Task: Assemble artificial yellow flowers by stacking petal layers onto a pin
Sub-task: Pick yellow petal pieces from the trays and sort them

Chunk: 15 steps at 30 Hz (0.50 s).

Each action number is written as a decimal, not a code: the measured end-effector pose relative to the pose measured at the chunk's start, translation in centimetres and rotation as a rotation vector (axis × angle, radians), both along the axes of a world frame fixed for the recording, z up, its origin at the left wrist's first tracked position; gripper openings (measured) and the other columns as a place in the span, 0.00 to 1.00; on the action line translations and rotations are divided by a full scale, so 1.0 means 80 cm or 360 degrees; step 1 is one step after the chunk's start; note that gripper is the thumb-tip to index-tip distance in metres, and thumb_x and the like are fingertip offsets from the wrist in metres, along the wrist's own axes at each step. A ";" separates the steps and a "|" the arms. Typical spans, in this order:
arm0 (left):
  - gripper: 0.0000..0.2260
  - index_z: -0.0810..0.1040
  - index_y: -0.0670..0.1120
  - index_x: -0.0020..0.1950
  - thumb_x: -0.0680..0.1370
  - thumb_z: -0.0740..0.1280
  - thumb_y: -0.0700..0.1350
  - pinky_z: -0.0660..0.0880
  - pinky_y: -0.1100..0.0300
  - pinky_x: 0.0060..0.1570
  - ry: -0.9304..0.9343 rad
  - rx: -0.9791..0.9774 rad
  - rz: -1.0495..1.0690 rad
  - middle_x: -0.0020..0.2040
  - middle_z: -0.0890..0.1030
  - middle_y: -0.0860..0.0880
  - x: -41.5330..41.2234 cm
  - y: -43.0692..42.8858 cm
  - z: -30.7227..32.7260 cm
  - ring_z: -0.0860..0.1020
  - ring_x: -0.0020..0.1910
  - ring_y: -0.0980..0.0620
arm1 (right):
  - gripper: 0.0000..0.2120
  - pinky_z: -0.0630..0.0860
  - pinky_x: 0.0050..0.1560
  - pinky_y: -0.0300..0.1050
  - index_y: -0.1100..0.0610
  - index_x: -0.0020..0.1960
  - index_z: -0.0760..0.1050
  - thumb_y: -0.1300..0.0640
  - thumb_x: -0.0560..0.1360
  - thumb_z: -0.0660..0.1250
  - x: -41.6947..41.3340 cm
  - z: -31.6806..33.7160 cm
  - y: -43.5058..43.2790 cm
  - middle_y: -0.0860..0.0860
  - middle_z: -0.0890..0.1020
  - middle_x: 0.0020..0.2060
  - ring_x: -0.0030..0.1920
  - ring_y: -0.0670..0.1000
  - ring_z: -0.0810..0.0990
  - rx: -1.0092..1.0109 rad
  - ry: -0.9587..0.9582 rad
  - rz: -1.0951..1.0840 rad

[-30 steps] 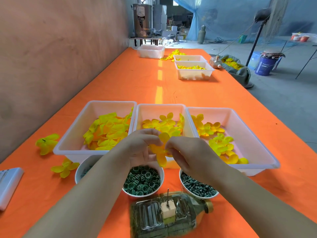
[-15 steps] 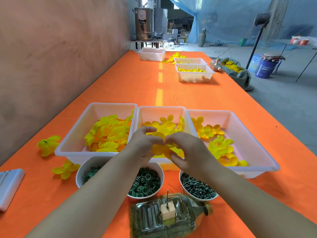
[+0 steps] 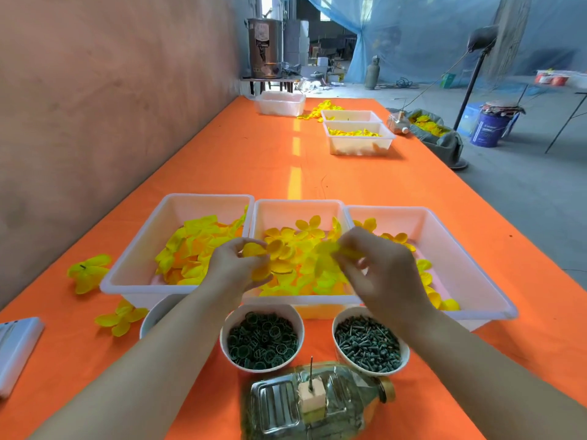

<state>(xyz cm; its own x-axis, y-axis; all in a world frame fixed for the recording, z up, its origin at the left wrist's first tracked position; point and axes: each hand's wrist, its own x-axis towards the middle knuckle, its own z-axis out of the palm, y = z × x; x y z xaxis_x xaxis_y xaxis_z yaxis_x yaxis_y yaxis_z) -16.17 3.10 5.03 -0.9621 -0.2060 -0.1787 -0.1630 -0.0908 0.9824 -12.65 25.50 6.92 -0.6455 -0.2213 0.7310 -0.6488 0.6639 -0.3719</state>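
Over the middle tray (image 3: pixel 298 203), the left hand (image 3: pixel 232 272) pinches a yellow petal layer (image 3: pixel 256 251), and the right hand (image 3: pixel 388 274) pinches a second, blurred petal layer (image 3: pixel 327 249). The two layers are apart. Nearer than that tray, the pin (image 3: pixel 312 371) stands upright in a block (image 3: pixel 312 397) on a lying bottle (image 3: pixel 275 409).

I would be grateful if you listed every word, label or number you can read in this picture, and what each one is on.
No text here can be read.
Blue bucket: white label, but the print is too small and blurred to read.
Metal urn: printed label on the front, too blurred to read.
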 end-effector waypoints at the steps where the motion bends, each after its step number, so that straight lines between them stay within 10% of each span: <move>1: 0.09 0.79 0.45 0.47 0.75 0.71 0.31 0.82 0.54 0.32 0.0024 0.0045 -0.0067 0.49 0.75 0.42 0.003 -0.001 -0.002 0.78 0.41 0.45 | 0.07 0.74 0.37 0.41 0.52 0.42 0.77 0.60 0.73 0.74 -0.010 -0.001 0.010 0.46 0.80 0.31 0.32 0.42 0.77 -0.0187 -0.0196 -0.0123; 9: 0.10 0.75 0.50 0.52 0.78 0.69 0.35 0.80 0.54 0.32 0.0148 0.0047 -0.0445 0.61 0.75 0.35 0.025 0.032 0.007 0.82 0.46 0.40 | 0.11 0.75 0.40 0.54 0.61 0.50 0.78 0.54 0.75 0.73 -0.078 -0.042 0.107 0.59 0.80 0.34 0.35 0.57 0.77 -0.0682 -0.1133 -0.0799; 15: 0.08 0.79 0.49 0.42 0.80 0.68 0.39 0.82 0.52 0.31 0.0276 -0.0082 -0.0490 0.39 0.72 0.49 0.029 0.046 0.007 0.76 0.32 0.59 | 0.07 0.69 0.41 0.46 0.58 0.43 0.80 0.57 0.77 0.70 -0.088 -0.066 0.125 0.59 0.83 0.42 0.39 0.57 0.76 -0.0604 -0.1191 -0.0998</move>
